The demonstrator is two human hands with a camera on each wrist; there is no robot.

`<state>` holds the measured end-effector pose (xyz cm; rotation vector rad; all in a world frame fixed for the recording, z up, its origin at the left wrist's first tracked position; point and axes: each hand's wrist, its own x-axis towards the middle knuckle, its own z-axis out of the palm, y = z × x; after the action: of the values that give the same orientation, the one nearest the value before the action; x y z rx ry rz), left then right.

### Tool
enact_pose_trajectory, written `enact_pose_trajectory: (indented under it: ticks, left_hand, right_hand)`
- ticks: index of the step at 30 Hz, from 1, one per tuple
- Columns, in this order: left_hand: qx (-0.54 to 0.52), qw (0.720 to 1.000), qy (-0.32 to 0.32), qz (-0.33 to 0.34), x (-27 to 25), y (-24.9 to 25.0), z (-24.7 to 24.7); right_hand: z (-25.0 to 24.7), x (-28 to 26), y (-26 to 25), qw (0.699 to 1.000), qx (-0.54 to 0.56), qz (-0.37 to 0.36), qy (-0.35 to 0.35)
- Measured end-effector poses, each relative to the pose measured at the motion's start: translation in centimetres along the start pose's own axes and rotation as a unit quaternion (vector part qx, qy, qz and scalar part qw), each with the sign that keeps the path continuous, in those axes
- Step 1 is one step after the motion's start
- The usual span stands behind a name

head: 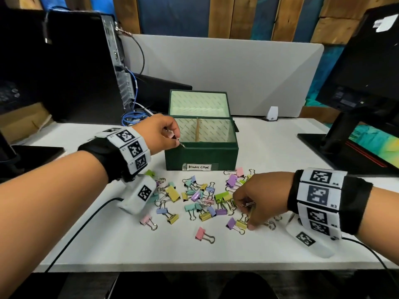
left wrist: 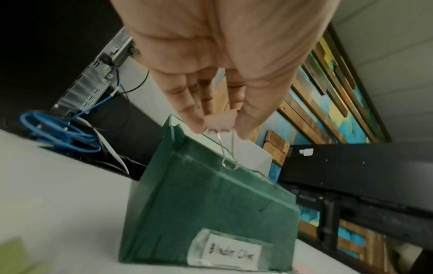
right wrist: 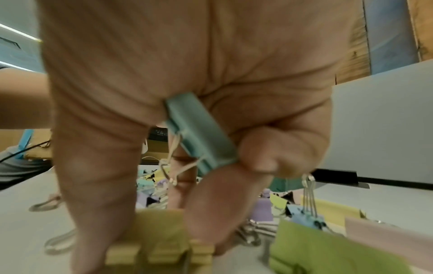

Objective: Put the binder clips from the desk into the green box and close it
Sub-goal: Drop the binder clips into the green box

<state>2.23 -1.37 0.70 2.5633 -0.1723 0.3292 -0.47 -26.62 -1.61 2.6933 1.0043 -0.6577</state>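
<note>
Each wrist carries a black strap [head: 101, 156] with a white band [head: 319, 201] of square black-and-white markers, a white camera pod [head: 138, 195] beneath, and a black cable [head: 86, 223]

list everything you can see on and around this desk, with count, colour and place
green box: one, dark green, lid open, middle of the desk, labelled Binder Clips
loose clips: many, too tangled to count, pastel colours, on the desk in front of the box
pink clip: one, pinched over the box's left front corner
teal clip: one, tucked in the right palm
yellow clip: one, on the desk between right fingertips
desk: one, white
computer tower: one, black, back left
blue cable: one coil, beside the tower
monitor: one, black, right
divider: one, grey, behind the box
left hand: holds the pink clip
right hand: over the clip pile
</note>
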Motion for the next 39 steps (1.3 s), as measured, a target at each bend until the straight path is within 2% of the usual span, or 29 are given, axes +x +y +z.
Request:
enact_pose_trajectory:
  ticks: [3, 6, 8, 10, 11, 15, 20, 24, 26, 30, 32, 34, 39]
  left_hand:
    - [0.003, 1.000, 0.015, 0.007, 1.2, -0.1, 0.6]
    - [-0.082, 0.996, 0.026, -0.016, 2.2, -0.1, 0.4]
    - [-0.138, 0.988, 0.062, -0.024, 2.8, -0.1, 0.0]
    - [-0.136, 0.985, 0.099, -0.026, 3.2, -0.2, -0.3]
    - [-0.120, 0.988, 0.096, -0.028, 3.3, -0.2, -0.4]
    - [-0.051, 0.996, -0.043, -0.052, 3.0, -0.5, -0.1]
    - [0.021, 0.996, -0.085, 0.019, -0.5, -0.4, -0.7]
    - [0.048, 0.972, -0.232, -0.010, -3.4, 0.0, -1.1]
    - [0.106, 0.956, -0.272, -0.014, -4.3, 0.5, -0.4]
    - [0.195, 0.936, -0.293, -0.002, -5.0, 1.3, 1.1]
    - [0.210, 0.930, -0.302, 0.003, -4.9, 1.6, 1.6]
    - [0.226, 0.923, -0.310, 0.005, -4.9, 1.8, 2.0]
    - [0.270, 0.911, -0.310, 0.008, -4.9, 1.6, 3.0]
  right_hand:
    - [-1.1, 0.3, 0.8, 0.997, 0.083, 0.005, 0.006]
    - [-3.0, 0.2, 1.8, 0.978, 0.208, 0.008, 0.030]
    - [-4.4, 0.2, 2.5, 0.968, 0.245, 0.005, 0.051]
    - [-5.7, 0.4, 3.0, 0.960, 0.270, 0.005, 0.079]
    - [-6.4, 0.6, 3.2, 0.955, 0.281, 0.006, 0.096]
    - [-8.4, 2.2, 3.3, 0.935, 0.306, 0.022, 0.177]
    - [-10.4, 4.5, 2.8, 0.886, 0.394, 0.002, 0.246]
    - [-11.9, 6.7, 0.9, 0.872, 0.385, -0.051, 0.299]
    - [-12.2, 8.1, 0.0, 0.878, 0.364, -0.052, 0.307]
    - [-12.0, 10.6, -0.6, 0.889, 0.372, 0.003, 0.266]
    - [-12.0, 10.8, -0.6, 0.883, 0.394, 0.033, 0.253]
    - [-12.0, 10.4, -0.4, 0.878, 0.400, 0.045, 0.259]
    - [-11.6, 9.5, 0.8, 0.888, 0.369, 0.037, 0.271]
